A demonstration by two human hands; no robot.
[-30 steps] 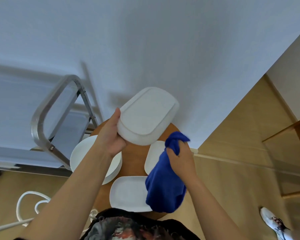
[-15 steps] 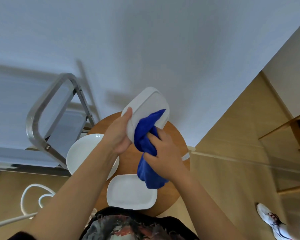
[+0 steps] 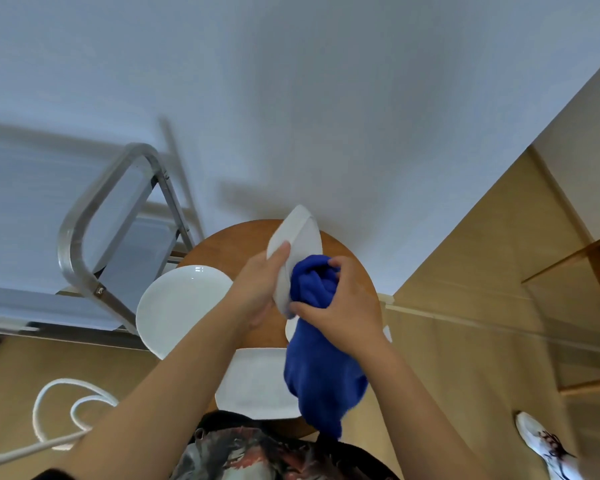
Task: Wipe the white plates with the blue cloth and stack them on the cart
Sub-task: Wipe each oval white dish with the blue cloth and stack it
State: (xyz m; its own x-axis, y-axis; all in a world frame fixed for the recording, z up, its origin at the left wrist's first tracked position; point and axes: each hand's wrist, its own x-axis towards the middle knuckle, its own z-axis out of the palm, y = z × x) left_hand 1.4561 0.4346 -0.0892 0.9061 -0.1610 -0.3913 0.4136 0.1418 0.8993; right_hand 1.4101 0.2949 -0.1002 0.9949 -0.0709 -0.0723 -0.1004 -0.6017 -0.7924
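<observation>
Above a round wooden table (image 3: 222, 249), my left hand (image 3: 257, 289) holds a white rectangular plate (image 3: 300, 237) tilted almost on edge. My right hand (image 3: 343, 306) grips the blue cloth (image 3: 321, 358) and presses it against the plate's right face; the cloth's tail hangs down over the table. A round white plate (image 3: 177, 306) lies at the table's left. A rectangular white plate (image 3: 257, 386) lies at the near edge, partly under the cloth. Another white plate (image 3: 388, 332) is mostly hidden behind my right hand. The metal cart (image 3: 94, 220) stands left of the table.
A white wall rises straight behind the table. A white cable (image 3: 66, 403) loops on the wooden floor at lower left. A white shoe (image 3: 541, 445) shows at lower right. A wooden furniture frame (image 3: 596, 258) stands at the right edge.
The held plate has turned from nearly flat to almost on edge. My right hand brought the cloth up from beside the table onto the plate and rubs it.
</observation>
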